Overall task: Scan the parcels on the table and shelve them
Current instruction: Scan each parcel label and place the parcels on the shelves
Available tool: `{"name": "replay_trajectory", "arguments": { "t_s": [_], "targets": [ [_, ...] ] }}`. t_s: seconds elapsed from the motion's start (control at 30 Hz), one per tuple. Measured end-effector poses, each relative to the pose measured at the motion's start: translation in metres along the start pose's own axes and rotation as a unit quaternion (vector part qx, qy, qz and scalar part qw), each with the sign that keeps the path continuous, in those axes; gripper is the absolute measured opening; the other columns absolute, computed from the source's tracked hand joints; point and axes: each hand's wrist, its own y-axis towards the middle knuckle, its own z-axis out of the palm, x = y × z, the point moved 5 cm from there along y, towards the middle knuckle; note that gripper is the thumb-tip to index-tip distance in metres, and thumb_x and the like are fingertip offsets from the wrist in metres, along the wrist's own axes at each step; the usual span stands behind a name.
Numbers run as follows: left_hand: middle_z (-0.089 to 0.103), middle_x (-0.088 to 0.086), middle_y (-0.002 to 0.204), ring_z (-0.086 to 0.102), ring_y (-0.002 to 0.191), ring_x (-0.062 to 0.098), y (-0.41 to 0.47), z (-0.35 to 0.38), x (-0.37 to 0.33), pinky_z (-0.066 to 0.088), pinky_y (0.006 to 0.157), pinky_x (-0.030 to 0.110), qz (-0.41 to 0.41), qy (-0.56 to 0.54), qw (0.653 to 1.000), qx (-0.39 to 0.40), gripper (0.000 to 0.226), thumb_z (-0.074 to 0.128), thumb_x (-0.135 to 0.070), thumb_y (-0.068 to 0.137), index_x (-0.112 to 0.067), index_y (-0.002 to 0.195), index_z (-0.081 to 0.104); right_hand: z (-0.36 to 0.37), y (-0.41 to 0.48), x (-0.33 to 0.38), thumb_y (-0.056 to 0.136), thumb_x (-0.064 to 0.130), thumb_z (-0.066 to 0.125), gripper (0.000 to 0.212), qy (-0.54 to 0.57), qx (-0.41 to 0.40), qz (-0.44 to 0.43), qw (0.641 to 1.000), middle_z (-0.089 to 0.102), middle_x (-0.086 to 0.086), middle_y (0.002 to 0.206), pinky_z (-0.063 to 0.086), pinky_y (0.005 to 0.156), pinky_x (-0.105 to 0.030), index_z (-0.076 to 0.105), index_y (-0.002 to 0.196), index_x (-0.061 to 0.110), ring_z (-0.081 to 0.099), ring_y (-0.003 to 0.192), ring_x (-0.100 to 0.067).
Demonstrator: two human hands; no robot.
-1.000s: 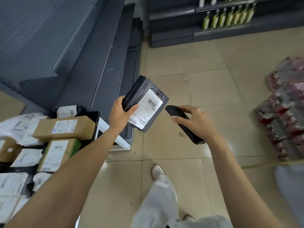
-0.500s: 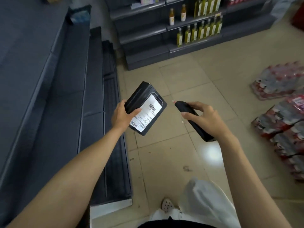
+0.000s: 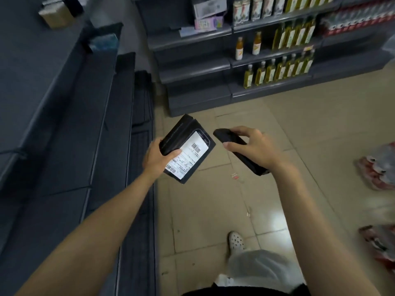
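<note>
My left hand (image 3: 157, 159) grips the black parcel (image 3: 188, 146), label up; my right hand (image 3: 256, 149) holds the scanner (image 3: 239, 153) just beside it. I should aim squarely at 1 barcode (image 3: 196, 148).

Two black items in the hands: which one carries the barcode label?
The parcel in the left hand: a white label covers its upper face. The scanner in the right hand is plain black and narrower.
</note>
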Motion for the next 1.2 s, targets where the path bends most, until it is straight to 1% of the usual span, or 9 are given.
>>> {"name": "replay_trajectory", "arguments": {
  "t_s": [0.23, 0.4, 0.5, 0.6, 0.73, 0.83, 0.93, 1.03, 1.2],
  "targets": [
    [0.058, -0.009, 0.119, 0.059, 0.108, 0.009, 0.143, -0.036, 0.009, 0.052, 0.095, 0.045, -0.035, -0.044, 0.997, -0.053, 0.070, 0.078, -0.065, 0.063, -0.035, 0.120, 0.051, 0.023, 0.174, 0.043, 0.086, 0.041, 0.072, 0.051, 0.043, 0.037, -0.024, 0.998, 0.065, 0.007, 0.131, 0.043, 0.103, -0.032, 0.062, 0.134, 0.027, 0.056, 0.125, -0.015],
    [0.055, -0.004, 0.120, 0.056, 0.108, 0.013, 0.247, -0.079, 0.024, 0.052, 0.095, 0.044, -0.042, -0.017, 0.996, -0.076, 0.059, 0.080, -0.044, 0.076, -0.025, 0.124, 0.051, 0.058, 0.289, 0.070, 0.081, 0.055, 0.070, 0.060, 0.027, 0.062, -0.028, 0.997, 0.064, 0.010, 0.131, 0.046, 0.103, -0.038, 0.060, 0.136, 0.032, 0.057, 0.123, -0.017],
    [0.054, -0.004, 0.120, 0.056, 0.109, 0.014, 0.330, -0.114, 0.029, 0.052, 0.094, 0.045, -0.036, -0.008, 0.995, -0.096, 0.062, 0.078, -0.049, 0.076, -0.025, 0.125, 0.049, 0.068, 0.369, 0.107, 0.075, 0.065, 0.066, 0.069, 0.030, 0.040, -0.045, 0.998, 0.065, 0.009, 0.131, 0.046, 0.104, -0.043, 0.060, 0.136, 0.032, 0.057, 0.125, -0.018],
    [0.055, -0.006, 0.121, 0.057, 0.110, 0.015, 0.418, -0.162, 0.022, 0.051, 0.094, 0.047, -0.018, -0.016, 0.991, -0.129, 0.072, 0.071, -0.068, 0.069, -0.030, 0.124, 0.046, 0.075, 0.449, 0.153, 0.080, 0.059, 0.070, 0.062, 0.023, 0.014, -0.054, 0.998, 0.065, 0.008, 0.131, 0.044, 0.104, -0.042, 0.059, 0.136, 0.035, 0.055, 0.127, -0.022],
    [0.055, -0.004, 0.128, 0.055, 0.113, 0.019, 0.519, -0.229, -0.008, 0.044, 0.096, 0.040, 0.033, 0.050, 0.982, -0.182, 0.064, 0.067, -0.060, 0.083, -0.023, 0.129, 0.044, 0.088, 0.541, 0.208, 0.082, 0.059, 0.069, 0.060, 0.024, -0.005, -0.069, 0.997, 0.063, 0.008, 0.133, 0.044, 0.104, -0.045, 0.057, 0.137, 0.039, 0.054, 0.127, -0.022],
    [0.054, -0.001, 0.128, 0.054, 0.114, 0.017, 0.576, -0.282, -0.015, 0.047, 0.091, 0.037, 0.043, 0.032, 0.974, -0.218, 0.066, 0.067, -0.059, 0.084, -0.021, 0.133, 0.044, 0.102, 0.603, 0.249, 0.082, 0.059, 0.068, 0.063, 0.030, -0.005, -0.102, 0.994, 0.062, 0.006, 0.135, 0.046, 0.103, -0.046, 0.055, 0.139, 0.037, 0.054, 0.127, -0.021],
    [0.058, 0.000, 0.125, 0.057, 0.113, 0.016, 0.617, -0.347, -0.008, 0.049, 0.095, 0.041, 0.049, 0.003, 0.958, -0.284, 0.068, 0.065, -0.065, 0.080, -0.024, 0.131, 0.046, 0.126, 0.664, 0.289, 0.082, 0.062, 0.067, 0.067, 0.029, 0.023, -0.140, 0.989, 0.061, 0.003, 0.137, 0.045, 0.104, -0.046, 0.053, 0.142, 0.036, 0.052, 0.130, -0.024],
    [0.058, 0.001, 0.126, 0.058, 0.113, 0.014, 0.642, -0.410, 0.008, 0.050, 0.096, 0.037, 0.047, -0.002, 0.933, -0.358, 0.066, 0.066, -0.059, 0.084, -0.019, 0.133, 0.045, 0.153, 0.725, 0.331, 0.080, 0.068, 0.064, 0.071, 0.025, 0.055, -0.189, 0.980, 0.060, 0.003, 0.138, 0.046, 0.104, -0.048, 0.052, 0.142, 0.036, 0.052, 0.129, -0.025],
    [0.058, -0.002, 0.129, 0.057, 0.116, 0.013, 0.665, -0.480, 0.058, 0.049, 0.099, 0.040, -0.030, 0.013, 0.877, -0.479, 0.073, 0.057, -0.068, 0.085, -0.019, 0.137, 0.043, 0.204, 0.825, 0.405, 0.083, 0.065, 0.064, 0.070, 0.000, 0.123, -0.269, 0.955, 0.058, 0.002, 0.141, 0.047, 0.101, -0.045, 0.049, 0.144, 0.036, 0.051, 0.130, -0.026]
  ]
}}
